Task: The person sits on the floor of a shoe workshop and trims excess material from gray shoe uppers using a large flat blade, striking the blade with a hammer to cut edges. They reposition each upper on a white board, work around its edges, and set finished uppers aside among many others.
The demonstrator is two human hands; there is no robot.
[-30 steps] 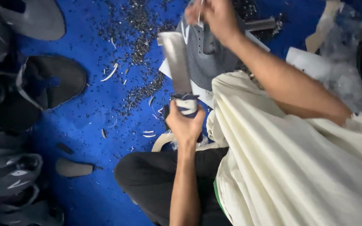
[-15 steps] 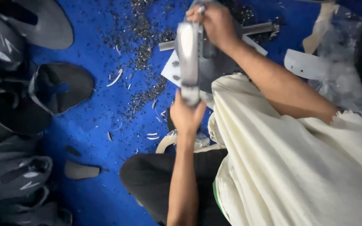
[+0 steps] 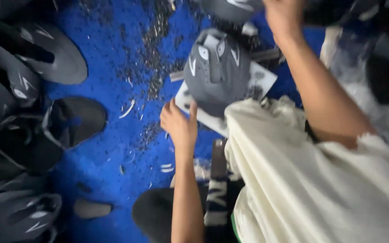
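Blue matting (image 3: pixel 109 135) covers the floor, strewn with dark shavings (image 3: pixel 151 67) and pale slivers. Far left lies a heap of dark grey shoe uppers (image 3: pixel 23 117), and a small dark oval piece (image 3: pixel 92 208) sits near the bottom. Toward the middle, the left hand (image 3: pixel 179 124) is open, fingers apart, its fingertips touching the near edge of a grey shoe upper (image 3: pixel 217 72). That upper rests on a white board (image 3: pixel 257 81) right of centre. A cream shirt (image 3: pixel 311 180) fills the near right. At the far right top, the right hand (image 3: pixel 284 15) is blurred and cut by the frame edge; its grip cannot be told.
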